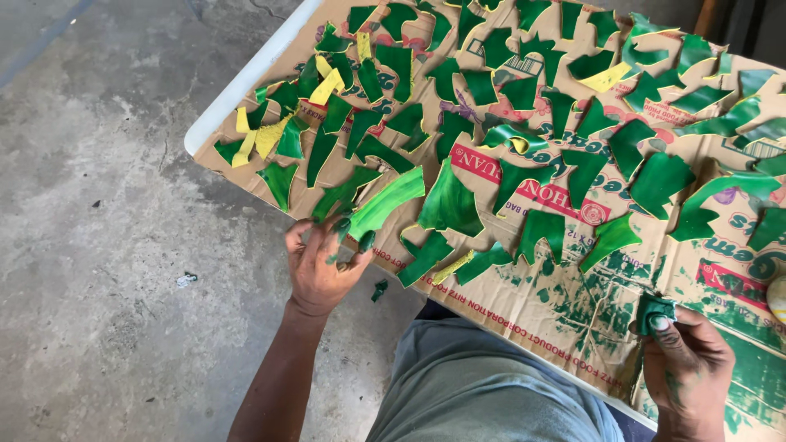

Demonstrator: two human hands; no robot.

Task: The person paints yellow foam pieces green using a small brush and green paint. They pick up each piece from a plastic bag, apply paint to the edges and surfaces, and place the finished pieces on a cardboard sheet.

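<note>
Left hand (318,266), grip closed on a curved green strip (385,202) at its lower end, w/ the rest lying above the grip on the bench (246,82). Strip looks light, bendy, prob. wet w/ paint, so better hold edges. Right hand (686,368) pinches a green cloth wad (655,312).

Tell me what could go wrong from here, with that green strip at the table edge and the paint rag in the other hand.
1. The left hand grips a curved green strip right at the cardboard sheet's edge; it could slip to the concrete floor, where a small green scrap seems already fallen.
2. The fingers are green-stained, so paint may smear onto yellow pieces.
3. The right hand holds a green-soaked pad that might stain the grey shirt.
</note>
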